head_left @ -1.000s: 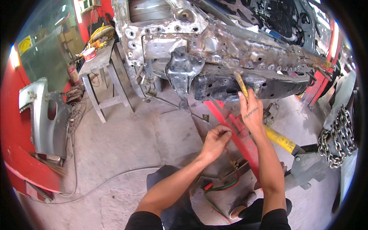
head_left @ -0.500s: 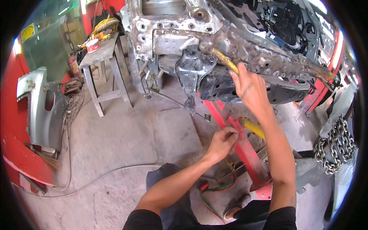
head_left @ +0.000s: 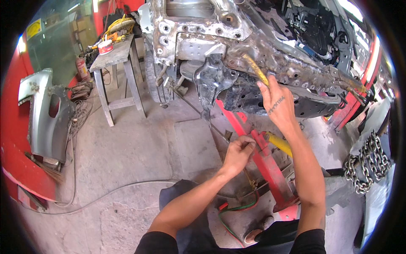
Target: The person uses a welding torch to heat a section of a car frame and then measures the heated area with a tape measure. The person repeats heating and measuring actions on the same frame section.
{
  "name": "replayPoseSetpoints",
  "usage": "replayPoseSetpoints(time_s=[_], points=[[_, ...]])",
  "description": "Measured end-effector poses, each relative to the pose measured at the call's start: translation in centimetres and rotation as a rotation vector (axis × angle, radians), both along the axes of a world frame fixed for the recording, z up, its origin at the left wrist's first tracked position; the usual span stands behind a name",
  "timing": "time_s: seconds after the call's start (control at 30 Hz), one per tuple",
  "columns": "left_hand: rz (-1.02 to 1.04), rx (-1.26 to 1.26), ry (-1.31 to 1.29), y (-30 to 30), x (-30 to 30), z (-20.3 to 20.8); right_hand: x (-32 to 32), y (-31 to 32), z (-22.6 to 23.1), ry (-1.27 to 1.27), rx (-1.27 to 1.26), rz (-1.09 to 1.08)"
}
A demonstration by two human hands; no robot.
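Observation:
My right hand (head_left: pixel 279 101) is closed round the yellow handle of a hammer (head_left: pixel 256 71). The handle slants up and left to the bare, scorched metal of a car's front body frame (head_left: pixel 279 59); its head blends into that metal and is hard to make out. My left hand (head_left: pixel 239 155) is lower, its thumb and fingers pinched together beside a red steel post (head_left: pixel 268 169). Whatever those fingers hold, if anything, is hidden. Under the frame hangs a black bent bracket (head_left: pixel 211 80), left of a black perforated crossmember (head_left: pixel 245 99).
A yellow cylinder (head_left: pixel 279 143) joins the red post. Chains (head_left: pixel 368 163) hang at right. A worn work table (head_left: pixel 114 55) bearing tools and a yellow cord stands back left. A loose silver fender (head_left: pixel 44 122) leans at far left. A hose (head_left: pixel 127 186) crosses the floor.
The hammer and my right hand have shifted slightly right and down relative to the frame. My left hand has moved a little left, off the red post's edge. The view has shifted slightly.

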State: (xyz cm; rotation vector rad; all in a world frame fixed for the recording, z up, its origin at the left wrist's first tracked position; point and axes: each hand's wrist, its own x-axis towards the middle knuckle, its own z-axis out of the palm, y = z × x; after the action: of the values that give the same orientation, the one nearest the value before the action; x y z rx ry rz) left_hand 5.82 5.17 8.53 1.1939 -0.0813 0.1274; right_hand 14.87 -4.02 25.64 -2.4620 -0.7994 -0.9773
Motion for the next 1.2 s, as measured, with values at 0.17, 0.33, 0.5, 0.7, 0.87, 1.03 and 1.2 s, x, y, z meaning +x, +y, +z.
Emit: replayPoseSetpoints(time_s=[0.17, 0.33, 0.5, 0.7, 0.87, 1.03, 1.2], points=[[0.074, -0.046, -0.027, 1.1, 0.4, -0.3, -1.1, -0.1, -0.5, 0.142, 0.315, 0.107], [0.407, -0.082, -0.213, 2.7, -0.4, 1.3, -1.7, -0.8, -1.0, 0.55, 0.587, 0.289], [0.891, 0.189, -0.387, 8.3, 0.3, 2.7, -2.9, -1.6, -2.3, 0.444, 0.528, 0.239], [0.794, 0.485, -0.272, 11.1, 2.7, 0.8, -2.4, -1.2, -2.8, 0.172, 0.359, 0.226], [0.669, 0.403, -0.259, 11.8, 3.1, 1.9, -2.5, 0.1, -1.9, -0.155, 0.263, 0.315], [0.675, 0.408, -0.179, 11.5, 3.0, 1.9, -0.6, 0.4, -2.1, -0.095, 0.014, 0.134], [0.742, 0.344, -0.293, 11.1, 4.0, 0.7, -0.5, 0.6, -3.0, -0.122, 0.128, 0.187]])
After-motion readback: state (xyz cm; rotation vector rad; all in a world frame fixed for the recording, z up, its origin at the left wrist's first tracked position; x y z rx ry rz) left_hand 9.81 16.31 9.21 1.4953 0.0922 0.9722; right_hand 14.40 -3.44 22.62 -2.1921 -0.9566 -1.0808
